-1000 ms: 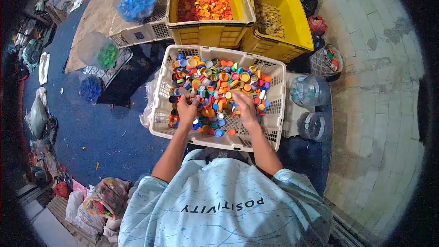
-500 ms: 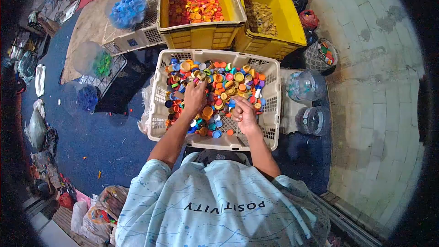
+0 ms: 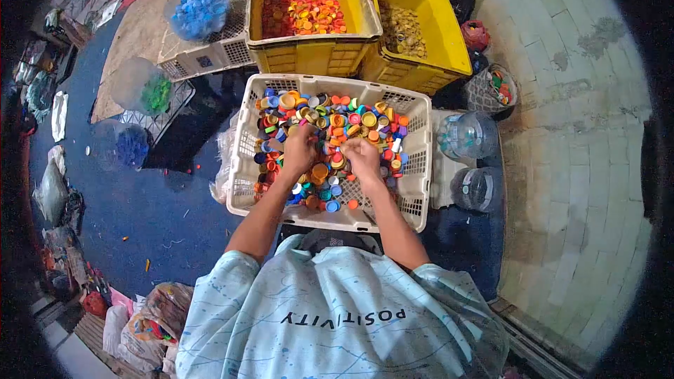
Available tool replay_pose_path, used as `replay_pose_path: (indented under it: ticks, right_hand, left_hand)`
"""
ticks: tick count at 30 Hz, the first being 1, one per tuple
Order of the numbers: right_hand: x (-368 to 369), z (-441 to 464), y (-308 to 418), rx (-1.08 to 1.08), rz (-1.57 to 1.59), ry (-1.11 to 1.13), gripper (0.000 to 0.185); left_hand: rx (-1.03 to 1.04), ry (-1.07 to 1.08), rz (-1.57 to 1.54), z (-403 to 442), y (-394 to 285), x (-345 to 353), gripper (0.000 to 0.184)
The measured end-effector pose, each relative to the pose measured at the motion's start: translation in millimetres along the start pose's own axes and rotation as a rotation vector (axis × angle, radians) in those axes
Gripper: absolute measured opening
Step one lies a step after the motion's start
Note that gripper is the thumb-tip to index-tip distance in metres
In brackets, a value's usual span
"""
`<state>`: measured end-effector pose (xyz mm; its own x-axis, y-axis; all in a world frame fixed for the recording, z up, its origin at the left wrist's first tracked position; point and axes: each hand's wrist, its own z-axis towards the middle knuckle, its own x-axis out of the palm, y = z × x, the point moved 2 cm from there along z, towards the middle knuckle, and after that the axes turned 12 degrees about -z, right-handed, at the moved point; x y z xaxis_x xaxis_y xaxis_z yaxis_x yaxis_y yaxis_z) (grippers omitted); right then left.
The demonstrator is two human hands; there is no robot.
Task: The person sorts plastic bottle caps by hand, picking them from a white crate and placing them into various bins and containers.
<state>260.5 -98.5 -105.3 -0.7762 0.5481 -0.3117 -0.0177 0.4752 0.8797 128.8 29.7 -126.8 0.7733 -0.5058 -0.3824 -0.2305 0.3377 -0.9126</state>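
Observation:
A cream plastic crate (image 3: 241,168) holds a thick layer of bottle caps (image 3: 368,119) in many colours. My left hand (image 3: 300,151) is over the left-middle of the crate, its fingers closed around a small pink bottle cap (image 3: 304,123). My right hand (image 3: 363,160) is just to the right, thumb and fingers pinched together at a small pale-blue bottle cap (image 3: 338,149), which the fingertips partly cover. Below both hands, an orange cap (image 3: 320,171) and a blue cap (image 3: 333,206) lie among the others.
Behind the crate stand a yellow bin (image 3: 309,56) with red and orange caps and another yellow bin (image 3: 442,35) with tan caps. Clear containers with blue caps (image 3: 200,14) and green caps (image 3: 156,92) are on the left. Large clear plastic jugs (image 3: 469,133) stand right.
My right hand has moved left, closer to my left hand, and its fingers have drawn into a pinch. My left hand has stayed nearly in place.

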Motion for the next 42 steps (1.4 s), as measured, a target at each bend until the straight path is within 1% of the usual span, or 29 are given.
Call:
replay_pose_path:
  ticks: [1, 4, 5, 8, 9, 12, 13, 16, 17, 19, 20, 21, 22, 24, 25, 26, 28, 29, 31, 32, 33, 34, 35, 36, 37, 38, 39, 40, 42]
  right_hand:
    - [6.5, 13.6, -10.6, -0.141, -0.15, -0.09, 0.018]
    - [14.4, 28.1, 18.6, -0.06, -0.525, -0.152, 0.02]
    - [18.6, 35.2, 23.1, 0.004, -0.488, -0.09, 0.018]
    - [29.4, 43.5, 43.1, 0.015, -0.733, -0.05, 0.022]
    - [29.6, 35.4, 60.2, 0.02, -0.706, -0.044, 0.025]
    - [41.2, 52.4, 44.4, -0.027, -1.019, -0.087, 0.028]
    - [41.4, 54.2, 41.2, -0.014, -1.013, -0.088, 0.029]
    - [43.8, 60.3, 31.0, 0.004, -1.045, -0.095, 0.029]
    - [43.9, 59.9, 27.0, -0.02, -1.008, -0.123, 0.025]
    - [37.5, 56.0, 27.1, 0.004, -0.776, -0.066, 0.024]
    - [32.7, 55.2, 26.6, 0.019, -0.659, -0.039, 0.023]
    - [28.5, 54.5, 26.6, -0.094, -0.537, -0.108, 0.022]
    - [24.0, 53.4, 22.6, -0.062, -0.284, -0.097, 0.02]
    - [-0.6, 45.6, 24.3, 0.174, 0.064, 0.047, 0.017]
    - [-10.2, 29.8, 42.4, 0.13, 0.406, 0.172, 0.016]
    - [-17.4, 29.3, 34.7, 0.157, 0.603, 0.245, 0.013]
    - [-25.6, 2.5, 57.4, 0.221, 0.763, 0.125, 0.007]
    - [-30.2, -3.4, 55.1, 0.164, 0.81, 0.16, 0.006]
    - [-39.7, -12.0, 49.4, 0.045, 0.903, 0.231, 0.006]
    - [-42.3, -14.8, 43.0, 0.023, 0.901, 0.243, 0.007]
    - [-43.8, -18.0, 41.3, 0.001, 0.898, 0.253, 0.008]
    - [-46.8, -19.9, 40.7, -0.023, 0.894, 0.263, 0.01]
    - [-49.9, -22.9, 39.0, 0.035, 0.935, 0.284, 0.012]
    - [-50.1, -26.4, 39.2, 0.093, 0.985, 0.255, 0.011]
    - [-49.4, -29.2, 38.9, 0.15, 1.034, 0.229, 0.01]
    - [-50.5, -30.8, 37.6, 0.208, 1.084, 0.201, 0.009]
    - [-52.4, -31.1, 34.9, 0.307, 1.098, 0.234, 0.015]
    - [-54.3, -30.2, 30.9, 0.337, 1.106, 0.233, 0.015]
    - [-54.5, -30.0, 23.9, 0.4, 1.12, 0.23, 0.016]
  left_hand:
    - [-0.163, -0.053, -0.164, -3.8, -4.5, -3.7, 0.024]
    - [-0.626, -0.077, -0.947, -15.6, -3.0, -14.4, 0.026]
    - [-0.715, -0.124, -1.03, -20.2, -7.8, -17.8, 0.027]
    - [-0.765, -0.136, -1.377, -32.9, 9.1, -23.7, 0.022]
    - [-0.748, -0.166, -1.505, -38.7, 4.1, -28.4, 0.024]
    - [-0.88, -0.331, -1.473, -40.4, -19.4, -41.5, 0.019]
    - [-0.894, -0.346, -1.481, -42.9, -16.8, -42.6, 0.011]
    - [-0.938, -0.353, -1.417, -45.8, -18.0, -48.8, 0.009]
    - [-0.925, -0.333, -1.368, -48.8, -8.6, -47.2, 0.009]
    - [-0.896, -0.287, -1.267, -51.6, 6.2, -45.1, 0.01]
    - [-0.887, -0.278, -1.132, -53.0, 13.4, -42.5, 0.009]
    - [-0.877, -0.265, -0.997, -50.4, 6.9, -42.5, 0.01]
    - [-0.864, -0.25, -0.862, -48.8, 2.0, -40.4, 0.011]
    - [-0.734, -0.268, -0.838, -47.0, -3.6, -29.9, 0.015]
    - [-0.667, -0.274, -0.826, -45.4, -5.8, -25.5, 0.017]
    - [-0.641, -0.206, -0.677, -43.0, -7.3, -21.7, 0.021]
    - [-0.579, -0.072, -0.378, -38.5, -12.0, -14.6, 0.029]
    - [-0.515, -0.045, -0.368, -35.6, -16.1, -11.4, 0.035]
    - [-0.377, -0.071, -0.3, -30.2, -16.2, 1.7, 0.037]
    - [-0.309, -0.084, -0.265, -28.3, -16.6, 8.7, 0.037]
    - [-0.324, -0.047, -0.147, -23.4, -25.2, 12.2, 0.04]
    - [-0.277, -0.027, -0.119, -19.7, -25.1, 16.8, 0.042]
    - [-0.23, -0.007, -0.092, -17.5, -23.1, 22.7, 0.043]
    - [-0.184, 0.012, -0.066, -14.7, -23.9, 27.4, 0.045]
    - [-0.11, -0.016, 0.008, -11.3, -25.3, 30.9, 0.046]
    - [-0.108, -0.006, 0.032, -10.5, -25.3, 34.2, 0.046]
    - [-0.104, 0.005, 0.056, -7.2, -36.5, 32.2, 0.046]
    - [-0.102, 0.014, 0.079, -4.7, -43.8, 32.4, 0.047]
    - [-0.079, 0.068, 0.12, -2.0, -37.8, 37.5, 0.045]
